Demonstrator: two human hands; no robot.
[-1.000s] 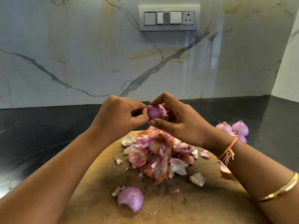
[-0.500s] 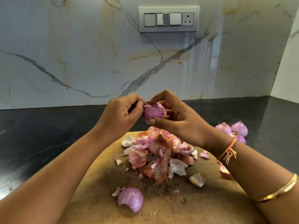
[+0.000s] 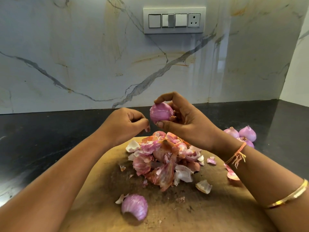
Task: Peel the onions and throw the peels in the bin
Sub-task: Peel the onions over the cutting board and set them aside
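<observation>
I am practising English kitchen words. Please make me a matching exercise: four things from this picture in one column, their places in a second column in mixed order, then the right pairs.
Things
1. held onion
2. heap of peels
3. group of onions
4. switch panel

Places
A. on the marble wall
B. on the black counter, at the far right
C. in the fingers of the right hand
D. on the wooden board

Pairs: 1-C; 2-D; 3-B; 4-A
</observation>
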